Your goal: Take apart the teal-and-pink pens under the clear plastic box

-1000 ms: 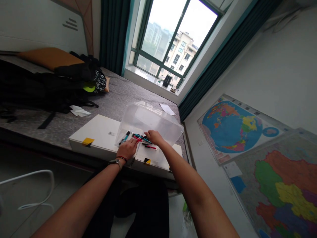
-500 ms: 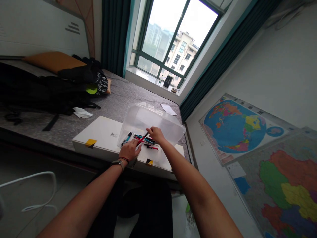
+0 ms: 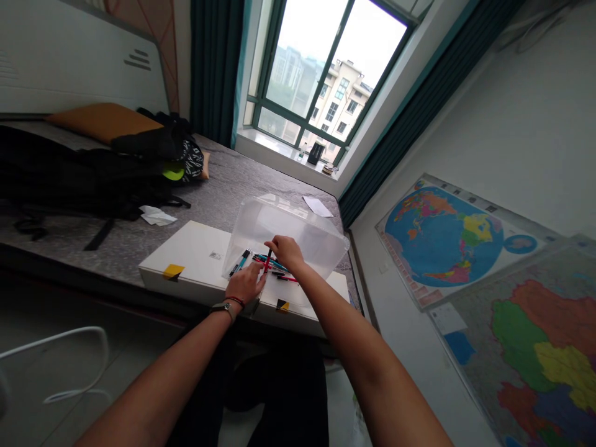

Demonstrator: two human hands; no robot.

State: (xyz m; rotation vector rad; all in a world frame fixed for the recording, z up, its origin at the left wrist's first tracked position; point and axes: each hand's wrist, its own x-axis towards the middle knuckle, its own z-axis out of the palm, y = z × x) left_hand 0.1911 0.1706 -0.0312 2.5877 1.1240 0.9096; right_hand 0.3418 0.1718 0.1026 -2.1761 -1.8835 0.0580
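Observation:
A red pen with a black upper end (image 3: 267, 263) stands steeply tilted between my two hands. My right hand (image 3: 285, 252) is closed in a pinch on the black end. Fingers of my left hand (image 3: 244, 285) are closed at its lower red part. Beneath and behind the hands, several pens (image 3: 274, 261) in blue, black and red lie loosely in the translucent plastic bin (image 3: 298, 230), which has its open side toward me. A blue and black pen (image 3: 239, 262) lies left of the pile. Another red pen (image 3: 287, 279) rests in front, below my right wrist.
Two white boxes (image 3: 186, 248) with yellow and black tabs lie under the bin on a grey mattress (image 3: 223, 167). A crumpled tissue (image 3: 157, 215), black bags (image 3: 88, 180) and an orange cushion (image 3: 102, 121) are at left. Paper (image 3: 318, 206) lies behind the bin; a wall with maps (image 3: 442, 236) stands at right.
My right hand has shifted slightly left, and the red pen has swung from a slant to nearly upright. My left hand stays by its lower end.

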